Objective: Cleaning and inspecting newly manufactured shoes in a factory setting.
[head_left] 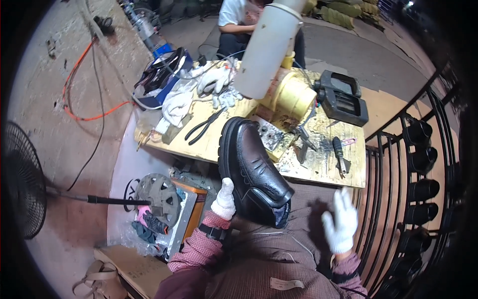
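A black leather slip-on shoe [255, 162] with a thick sole is held up over my lap, toe pointing away from me. My left hand [224, 202], in a white glove, grips it from its left side with the thumb up along the sole; the other fingers are hidden behind the shoe. To the right of the shoe, my right hand [341, 222], also white-gloved, hangs open above my thigh with its fingers stretched out and nothing in it. Beyond the shoe is a wooden workbench [328, 177]. Pliers [205, 127] and a dark-handled screwdriver [339, 155] lie on it.
A pale pipe [269, 50] rises beside a yellow cylindrical fitting [294, 97] on the bench. White gloves [217, 79] lie farther left. A metal rack [381, 174] with dark shoes [423, 189] stands right, a fan [22, 179] left. A person [239, 20] sits beyond the bench.
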Demonstrator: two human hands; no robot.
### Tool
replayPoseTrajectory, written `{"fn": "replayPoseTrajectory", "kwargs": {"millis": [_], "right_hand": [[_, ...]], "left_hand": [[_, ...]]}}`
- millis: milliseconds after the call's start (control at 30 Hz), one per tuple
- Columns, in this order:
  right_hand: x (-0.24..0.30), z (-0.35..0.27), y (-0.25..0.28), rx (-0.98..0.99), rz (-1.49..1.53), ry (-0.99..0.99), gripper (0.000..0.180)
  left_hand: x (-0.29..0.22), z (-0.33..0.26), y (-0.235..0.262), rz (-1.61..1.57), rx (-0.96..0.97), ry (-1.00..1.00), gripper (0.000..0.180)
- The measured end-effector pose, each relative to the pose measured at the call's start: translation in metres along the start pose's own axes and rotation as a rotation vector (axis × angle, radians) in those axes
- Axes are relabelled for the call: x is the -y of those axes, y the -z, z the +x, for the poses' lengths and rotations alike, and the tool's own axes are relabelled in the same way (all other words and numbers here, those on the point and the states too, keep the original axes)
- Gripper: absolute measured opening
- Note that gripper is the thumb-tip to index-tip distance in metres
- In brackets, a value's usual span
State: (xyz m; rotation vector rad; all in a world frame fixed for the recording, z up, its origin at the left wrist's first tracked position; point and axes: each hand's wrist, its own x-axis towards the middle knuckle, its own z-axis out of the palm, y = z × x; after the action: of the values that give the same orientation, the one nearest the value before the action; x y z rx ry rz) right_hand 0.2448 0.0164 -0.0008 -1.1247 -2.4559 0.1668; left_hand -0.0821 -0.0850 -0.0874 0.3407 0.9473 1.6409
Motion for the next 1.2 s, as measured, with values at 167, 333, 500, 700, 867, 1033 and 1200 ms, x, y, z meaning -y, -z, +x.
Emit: {"fn": "replayPoseTrajectory", "kwargs": {"millis": [167, 333, 500, 700, 867, 1033, 1200], "right_hand": [[0.03, -0.031, 0.025, 0.307, 0.271, 0.255, 0.062], [0.029, -0.033, 0.056, 0.06, 0.282, 0.407, 0.024], [0.047, -0.089, 0.162, -0.098, -0.181, 0.166, 0.025], [0.063, -0.151, 0.275, -0.225, -0.558, -0.174, 0.034], [-0.021, -0.168, 0.338, -0.435, -0.912, -0.427, 0.043], [-0.119, -0.178, 0.391, -0.308, -0.684, -0.939, 0.049], [-0.134, -0.183, 0.404, -0.609, -1.112, -0.827, 0.052]], "left_hand": [[0.02, 0.012, -0.049, 0.023, 0.155, 0.08, 0.1], [0.038, 0.01, -0.116, -0.078, 0.393, 0.229, 0.106], [0.031, 0.011, -0.189, 0.378, 0.802, 0.091, 0.099], [0.032, -0.003, -0.159, 0.336, 0.81, 0.184, 0.085], [0.042, -0.011, -0.159, 0.27, 0.771, 0.256, 0.071], [0.049, -0.008, -0.162, 0.287, 0.755, 0.284, 0.075], [0.022, -0.002, -0.142, 0.152, 0.487, 0.206, 0.076]]}}
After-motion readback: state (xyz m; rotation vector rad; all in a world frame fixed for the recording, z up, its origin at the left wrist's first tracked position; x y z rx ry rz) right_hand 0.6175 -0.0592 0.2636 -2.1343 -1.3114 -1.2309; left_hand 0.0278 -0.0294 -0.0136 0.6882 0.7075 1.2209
